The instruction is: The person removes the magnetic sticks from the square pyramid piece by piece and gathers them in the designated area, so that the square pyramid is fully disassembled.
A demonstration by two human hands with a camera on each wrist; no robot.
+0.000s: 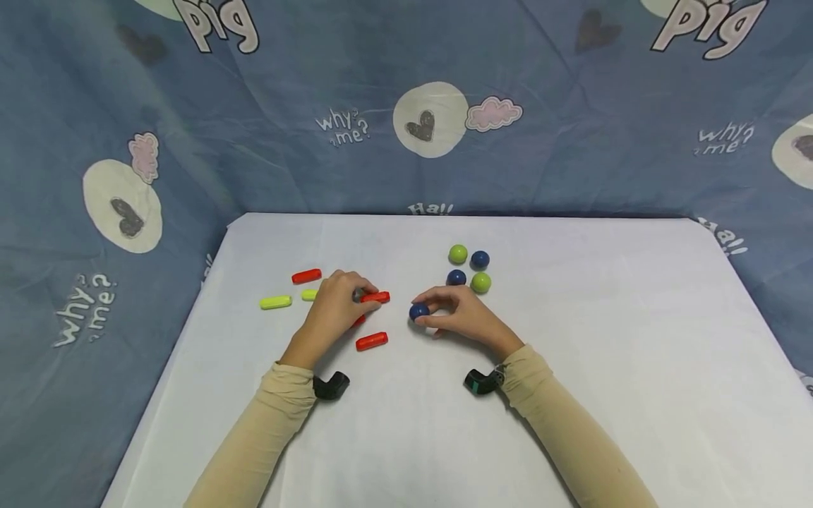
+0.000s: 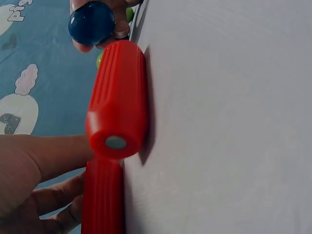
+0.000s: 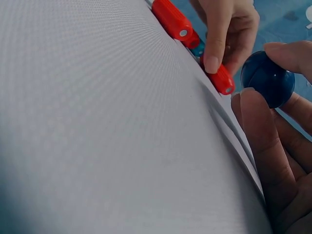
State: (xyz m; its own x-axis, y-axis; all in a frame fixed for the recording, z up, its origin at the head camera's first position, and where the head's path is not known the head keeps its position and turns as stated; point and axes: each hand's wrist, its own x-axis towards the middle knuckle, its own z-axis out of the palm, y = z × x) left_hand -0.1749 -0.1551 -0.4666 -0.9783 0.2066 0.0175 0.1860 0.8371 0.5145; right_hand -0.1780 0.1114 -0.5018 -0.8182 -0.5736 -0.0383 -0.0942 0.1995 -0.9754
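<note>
My left hand [image 1: 336, 303] pinches a red grooved rod [image 1: 375, 297] between thumb and fingers. In the right wrist view that red rod [image 3: 222, 80] shows a small silvery disc in its end, and a small teal-blue patch beside it is mostly hidden. Between thumb and fingertips my right hand [image 1: 466, 314] holds a shiny dark blue ball [image 1: 418, 312], a short way right of the rod. Two more red rods lie near the left hand: one [image 1: 371, 341] in front, another [image 1: 358, 322] partly covered by it. The left wrist view shows a red rod [image 2: 119, 97] close up.
Behind the right hand sit two green balls [image 1: 458, 254] and two blue balls [image 1: 479, 260]. Left of the left hand are a red rod [image 1: 307, 276], a yellow rod [image 1: 276, 302] and another yellow rod [image 1: 309, 294], partly hidden. A white cloth [image 1: 406, 437] covers the table.
</note>
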